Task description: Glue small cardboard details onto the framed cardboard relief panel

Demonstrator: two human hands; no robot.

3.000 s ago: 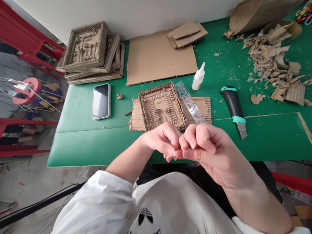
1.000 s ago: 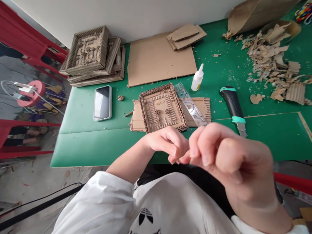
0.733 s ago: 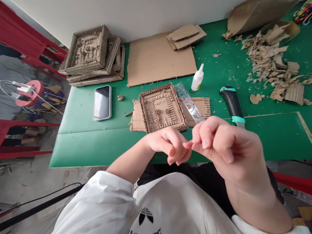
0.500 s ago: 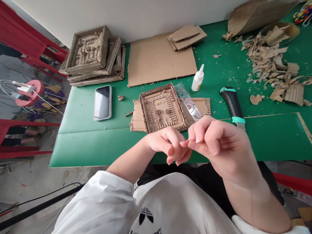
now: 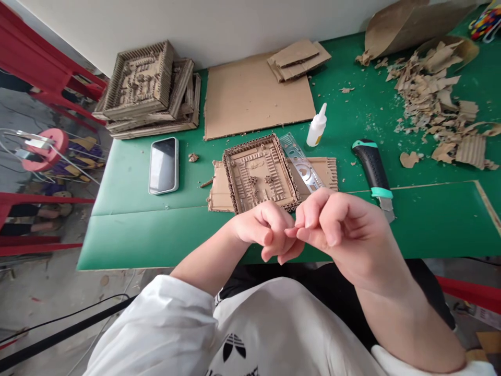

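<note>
Above the table's front edge, my left hand has curled fingers, and its fingertips meet those of my right hand. My right hand is closed in a pinch of thumb and forefinger at one of the left fingers; no object can be made out between them. Just behind the hands lies a square cardboard tray with corrugated rims and raised strips inside, resting on a flat cardboard piece. A clear ruler leans along its right side. Upright behind the ruler is a white glue bottle.
On the green table are a phone, stacked cardboard trays and a large cardboard sheet. A utility knife with its blade showing lies right of my hands. Torn cardboard scraps heap at the back right.
My right hand has shifted slightly left, with its fingertips still against my left hand. More of the knife blade shows now.
</note>
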